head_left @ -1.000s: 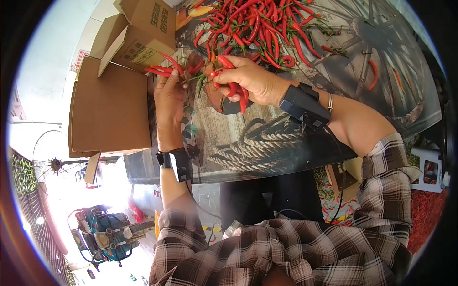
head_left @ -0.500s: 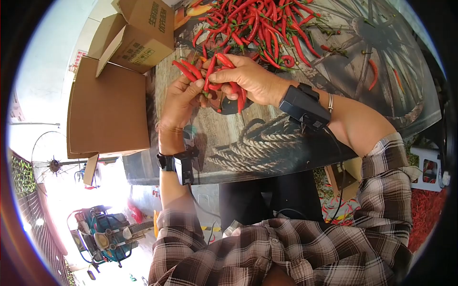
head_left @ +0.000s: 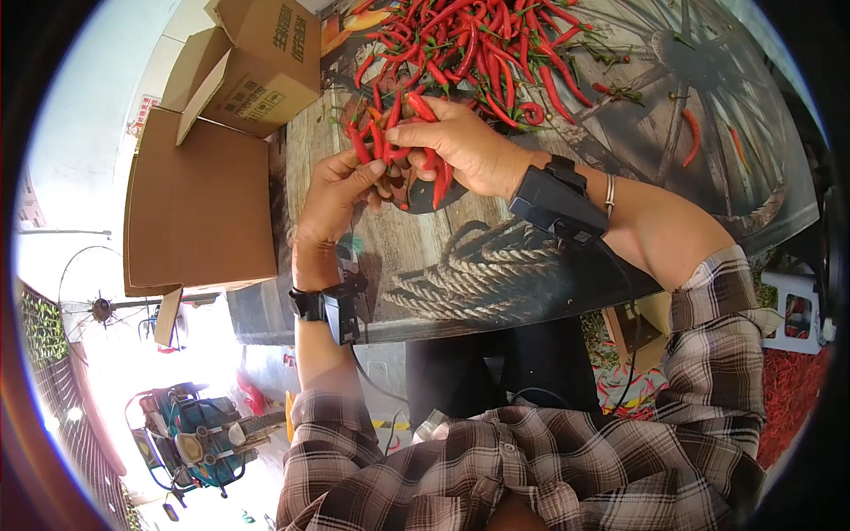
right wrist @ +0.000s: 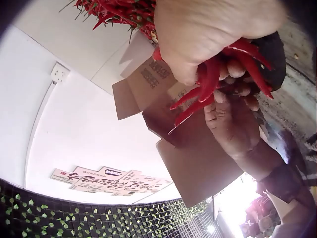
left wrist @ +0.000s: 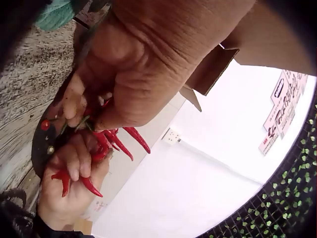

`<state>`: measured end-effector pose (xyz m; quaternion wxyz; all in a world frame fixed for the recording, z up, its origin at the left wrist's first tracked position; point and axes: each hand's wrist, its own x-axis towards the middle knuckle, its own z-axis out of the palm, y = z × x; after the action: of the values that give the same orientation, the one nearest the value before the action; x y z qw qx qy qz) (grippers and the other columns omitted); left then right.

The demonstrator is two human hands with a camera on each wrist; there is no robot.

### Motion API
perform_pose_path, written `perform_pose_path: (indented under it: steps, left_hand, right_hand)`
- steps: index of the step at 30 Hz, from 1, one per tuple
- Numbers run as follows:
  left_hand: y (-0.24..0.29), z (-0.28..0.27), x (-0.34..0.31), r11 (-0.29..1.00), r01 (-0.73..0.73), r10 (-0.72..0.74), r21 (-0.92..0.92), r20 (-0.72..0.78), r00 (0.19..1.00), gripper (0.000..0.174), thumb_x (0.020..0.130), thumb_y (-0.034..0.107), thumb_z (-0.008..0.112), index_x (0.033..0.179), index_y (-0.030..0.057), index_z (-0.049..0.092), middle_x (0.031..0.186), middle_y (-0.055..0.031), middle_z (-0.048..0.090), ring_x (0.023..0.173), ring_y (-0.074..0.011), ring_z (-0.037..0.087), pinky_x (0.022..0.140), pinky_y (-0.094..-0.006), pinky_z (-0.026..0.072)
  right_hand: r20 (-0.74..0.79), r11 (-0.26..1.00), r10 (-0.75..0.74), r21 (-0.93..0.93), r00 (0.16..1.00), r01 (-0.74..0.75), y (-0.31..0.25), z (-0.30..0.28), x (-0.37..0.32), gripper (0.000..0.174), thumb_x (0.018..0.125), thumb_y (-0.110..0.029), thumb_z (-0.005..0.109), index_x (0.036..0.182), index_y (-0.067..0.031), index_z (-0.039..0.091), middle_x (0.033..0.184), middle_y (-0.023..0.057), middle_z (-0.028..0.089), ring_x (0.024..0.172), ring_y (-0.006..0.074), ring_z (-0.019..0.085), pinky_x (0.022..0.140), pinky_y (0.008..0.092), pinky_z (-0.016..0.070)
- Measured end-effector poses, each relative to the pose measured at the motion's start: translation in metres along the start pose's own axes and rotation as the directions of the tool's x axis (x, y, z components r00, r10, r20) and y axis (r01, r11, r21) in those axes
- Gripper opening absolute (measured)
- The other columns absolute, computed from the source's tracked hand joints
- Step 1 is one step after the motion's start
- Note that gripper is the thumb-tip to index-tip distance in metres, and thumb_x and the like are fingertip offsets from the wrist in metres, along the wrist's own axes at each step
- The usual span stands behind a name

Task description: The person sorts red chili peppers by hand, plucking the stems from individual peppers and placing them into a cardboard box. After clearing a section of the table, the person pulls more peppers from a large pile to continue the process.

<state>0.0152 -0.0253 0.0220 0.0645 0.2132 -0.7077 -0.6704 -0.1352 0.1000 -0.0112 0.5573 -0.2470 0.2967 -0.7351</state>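
Note:
Both hands meet over the table's near left half, with red chili peppers between them. My left hand [head_left: 332,199] pinches the stem ends of a few chili peppers [head_left: 360,144], whose tips point up and away in the head view. A bunch of chili peppers [head_left: 440,183] is gripped in my right hand [head_left: 474,146], some sticking out below its fingers. In the left wrist view, green stems [left wrist: 83,124] show at the left thumb and fingertips. The right wrist view has the left fingertips right beside the held peppers [right wrist: 210,79].
A large heap of red chili peppers [head_left: 478,44] lies at the table's far side. Loose stems [head_left: 620,93] and single peppers [head_left: 691,139] lie to its right. An open cardboard box [head_left: 204,203] stands at the left. The tabletop [head_left: 381,257] bears a printed rope and wheel.
My left hand has come rightward to the right hand with its peppers, which now point more upright. My right hand has stayed nearly in place, still holding its bunch.

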Motion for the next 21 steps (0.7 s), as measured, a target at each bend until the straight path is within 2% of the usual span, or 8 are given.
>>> perform_pose_path:
  steps: [2,4,6,8,13,17,19,21]
  left_hand:
    - [0.000,0.001,-0.001,0.999,-0.039,0.039,0.025,-0.001,0.999,0.018,0.088,0.014,0.058,0.097,0.0000,0.062,0.080,-0.0067,0.065,0.063,-0.0096,0.058,0.051,-0.0201,0.0426]
    - [0.003,0.004,-0.002,0.997,-0.024,0.025,0.070,-0.010,1.000,0.018,0.088,0.015,0.059,0.096,0.0002,0.063,0.078,-0.0058,0.065,0.061,-0.0084,0.056,0.050,-0.0200,0.0419]
    - [0.005,0.004,-0.003,0.993,-0.010,0.012,0.114,-0.020,1.000,0.018,0.087,0.016,0.059,0.095,0.0003,0.063,0.076,-0.0049,0.064,0.059,-0.0073,0.054,0.050,-0.0199,0.0413]
    - [0.005,0.003,-0.004,0.972,0.017,-0.025,0.236,0.032,0.999,0.019,0.087,0.018,0.060,0.093,0.0006,0.064,0.073,-0.0029,0.062,0.057,-0.0057,0.052,0.049,-0.0194,0.0401]
    - [0.006,0.006,-0.005,0.958,0.009,-0.023,0.288,0.047,0.999,0.020,0.088,0.020,0.060,0.092,0.0010,0.063,0.071,-0.0014,0.061,0.055,-0.0044,0.050,0.048,-0.0187,0.0390]
    - [0.011,0.015,-0.006,0.950,0.018,-0.019,0.312,0.002,1.000,0.017,0.088,0.019,0.060,0.088,0.0015,0.063,0.071,-0.0007,0.061,0.056,-0.0039,0.049,0.048,-0.0179,0.0381]
    - [0.018,0.016,-0.007,0.945,0.036,-0.026,0.326,-0.037,0.999,0.015,0.087,0.017,0.061,0.088,0.0014,0.062,0.071,-0.0007,0.061,0.056,-0.0039,0.049,0.049,-0.0183,0.0387]
    - [0.020,0.016,-0.007,0.939,0.056,-0.032,0.340,-0.075,0.997,0.014,0.086,0.015,0.062,0.087,0.0013,0.062,0.071,-0.0007,0.061,0.057,-0.0040,0.049,0.050,-0.0186,0.0393]
  right_hand:
    - [0.009,1.000,0.002,-0.008,1.000,-0.002,0.000,-0.001,0.000,0.020,0.080,-0.011,0.066,0.098,-0.0061,0.058,0.078,0.0019,0.060,0.059,0.0082,0.050,0.046,0.0230,0.0402]
    - [0.048,0.995,0.024,-0.094,0.999,-0.019,-0.003,0.002,-0.003,0.027,0.082,-0.010,0.065,0.106,-0.0053,0.055,0.079,0.0007,0.058,0.057,0.0057,0.048,0.049,0.0209,0.0386]
    - [0.040,0.990,0.041,-0.134,0.998,-0.035,-0.006,0.005,-0.006,0.029,0.081,-0.011,0.066,0.107,-0.0054,0.055,0.079,0.0000,0.058,0.058,0.0053,0.049,0.050,0.0207,0.0395]
    - [0.031,0.983,0.059,-0.175,0.998,-0.053,-0.006,0.008,-0.007,0.030,0.080,-0.012,0.067,0.107,-0.0055,0.055,0.079,-0.0007,0.058,0.060,0.0048,0.049,0.052,0.0205,0.0405]
    - [0.057,0.921,-0.014,-0.387,0.998,0.035,-0.001,0.009,-0.006,0.031,0.079,-0.017,0.070,0.103,-0.0037,0.056,0.077,-0.0017,0.058,0.065,0.0043,0.053,0.054,0.0190,0.0421]
    - [0.018,0.940,0.004,-0.341,1.000,0.002,-0.002,0.011,-0.008,0.026,0.080,-0.017,0.069,0.098,-0.0035,0.057,0.077,-0.0017,0.058,0.063,0.0042,0.051,0.053,0.0193,0.0410]
    - [-0.026,0.972,-0.025,-0.236,0.999,0.018,0.000,0.008,-0.005,0.021,0.082,-0.016,0.067,0.096,-0.0038,0.058,0.077,-0.0016,0.058,0.061,0.0043,0.049,0.052,0.0198,0.0400]
    - [-0.027,0.978,-0.054,-0.202,0.998,0.047,0.003,0.006,-0.001,0.021,0.081,-0.016,0.068,0.095,-0.0037,0.059,0.078,0.0006,0.059,0.063,0.0066,0.052,0.053,0.0216,0.0428]
